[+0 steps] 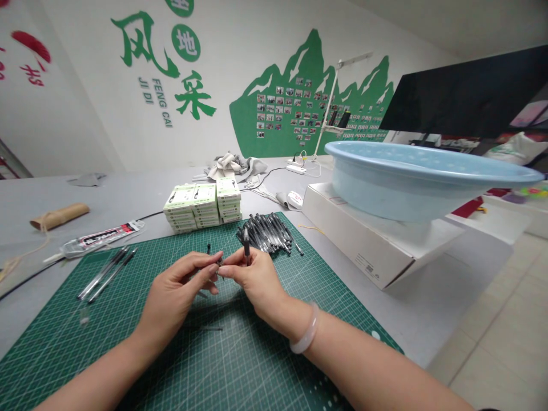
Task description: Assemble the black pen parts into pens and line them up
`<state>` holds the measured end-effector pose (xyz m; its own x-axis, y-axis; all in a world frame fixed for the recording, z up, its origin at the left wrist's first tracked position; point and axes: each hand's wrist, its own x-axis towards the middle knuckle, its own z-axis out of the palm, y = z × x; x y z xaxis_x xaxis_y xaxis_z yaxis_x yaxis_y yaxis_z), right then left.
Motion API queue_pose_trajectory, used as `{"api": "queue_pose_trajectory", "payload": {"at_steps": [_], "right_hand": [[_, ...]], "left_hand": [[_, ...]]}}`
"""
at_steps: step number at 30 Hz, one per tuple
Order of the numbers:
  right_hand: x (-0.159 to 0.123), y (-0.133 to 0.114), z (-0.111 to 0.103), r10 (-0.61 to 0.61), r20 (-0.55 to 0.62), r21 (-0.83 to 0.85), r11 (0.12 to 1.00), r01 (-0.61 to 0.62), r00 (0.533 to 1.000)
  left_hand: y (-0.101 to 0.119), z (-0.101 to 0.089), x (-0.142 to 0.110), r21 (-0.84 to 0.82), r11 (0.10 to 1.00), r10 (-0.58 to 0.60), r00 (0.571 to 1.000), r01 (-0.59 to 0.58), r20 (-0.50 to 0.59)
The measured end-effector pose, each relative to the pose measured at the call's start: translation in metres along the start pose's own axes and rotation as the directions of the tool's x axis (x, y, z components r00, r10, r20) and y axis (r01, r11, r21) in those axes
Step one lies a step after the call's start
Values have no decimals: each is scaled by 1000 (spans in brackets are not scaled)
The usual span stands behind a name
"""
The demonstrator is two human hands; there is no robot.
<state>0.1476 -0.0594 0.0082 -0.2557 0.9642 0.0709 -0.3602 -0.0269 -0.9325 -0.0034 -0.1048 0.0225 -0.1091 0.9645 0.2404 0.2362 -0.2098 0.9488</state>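
Observation:
Over the green cutting mat (257, 354), my two hands meet fingertip to fingertip. My left hand (182, 285) is closed in a pinch at a tiny part that I cannot make out. My right hand (259, 279) pinches at the same spot, and a pen (246, 245) with a black grip stands upright in its fingers. Just behind that hand lies a pile of clear-and-black pens (269, 231). A thin dark rod (203, 329) lies on the mat below my hands. Beyond my left fingers is a small black piece (208, 249).
Several pens (107, 274) and a small clear piece (84, 315) lie on the mat's left. Stacked small boxes (192, 205) stand behind, near a plastic packet (103, 237) and a brown tube (60, 216). A blue basin (385, 188) rests on a white box (363, 245) at right.

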Motion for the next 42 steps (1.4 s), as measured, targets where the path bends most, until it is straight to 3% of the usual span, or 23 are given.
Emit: {"api": "queue_pose_trajectory", "payload": {"at_steps": [7,13,17,20,25,33,42], "right_hand": [[4,-1,-2,18,69,-121,993,-10,997],[5,1,-5,45,178,-246,969,0,983],[5,1,-7,17,279,-399,911,100,960],[4,0,-8,-18,335,-481,856,188,942],[6,1,-8,-46,325,-529,819,222,944],[5,2,-7,-28,311,-550,810,204,950],[4,4,-6,-30,307,-510,839,191,951]], "left_hand": [[-2,-5,10,-38,994,-101,995,102,19],[-9,-26,32,-415,884,-295,946,217,-132],[-11,-34,37,-510,827,-360,920,238,-155],[-10,-32,36,-499,834,-343,929,234,-137],[-5,-27,33,-454,865,-294,949,213,-115],[-5,-28,33,-429,891,-244,954,149,-174],[-4,-20,21,-231,968,-122,988,98,-90]]}}
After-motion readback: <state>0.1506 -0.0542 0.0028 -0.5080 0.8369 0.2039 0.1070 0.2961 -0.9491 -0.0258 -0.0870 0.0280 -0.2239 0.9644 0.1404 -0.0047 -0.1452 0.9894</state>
